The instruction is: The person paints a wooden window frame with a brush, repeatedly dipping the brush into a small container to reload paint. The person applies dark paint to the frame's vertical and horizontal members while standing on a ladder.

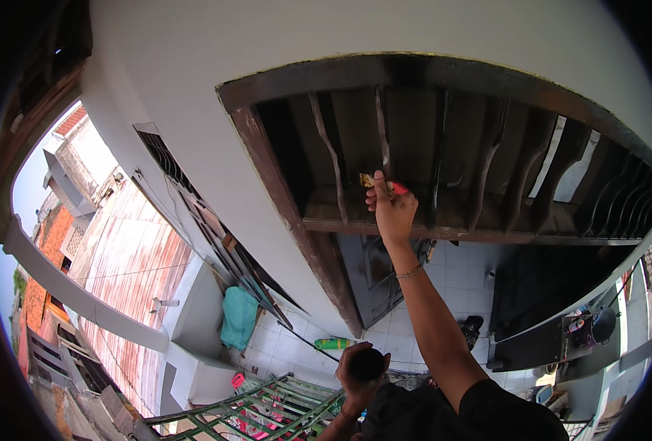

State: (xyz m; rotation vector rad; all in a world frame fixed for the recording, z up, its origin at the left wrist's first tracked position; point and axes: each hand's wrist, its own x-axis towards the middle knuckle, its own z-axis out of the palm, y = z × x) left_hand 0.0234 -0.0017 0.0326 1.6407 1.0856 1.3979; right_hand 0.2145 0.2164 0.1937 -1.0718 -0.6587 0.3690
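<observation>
My right hand (393, 213) is raised and closed around a paintbrush (398, 189) with a red part on its handle. The brush's pale, stained end points left, next to a wavy wooden slat (382, 132) of the dark window frame (326, 73); whether it touches the wood I cannot tell. Low in front of me, my left hand (354, 378) is wrapped round a small container (368, 364). Its round top looks black inside, and the contents cannot be made out. Several dark slats stand in a row across the opening.
A green metal ladder (267, 411) stands below, left of my left hand. Under the frame is a partly open dark door (373, 275). A teal cover (239, 317) and a green bottle (333, 343) are on the white tiled floor (399, 331). A curved railing (98, 312) borders the left.
</observation>
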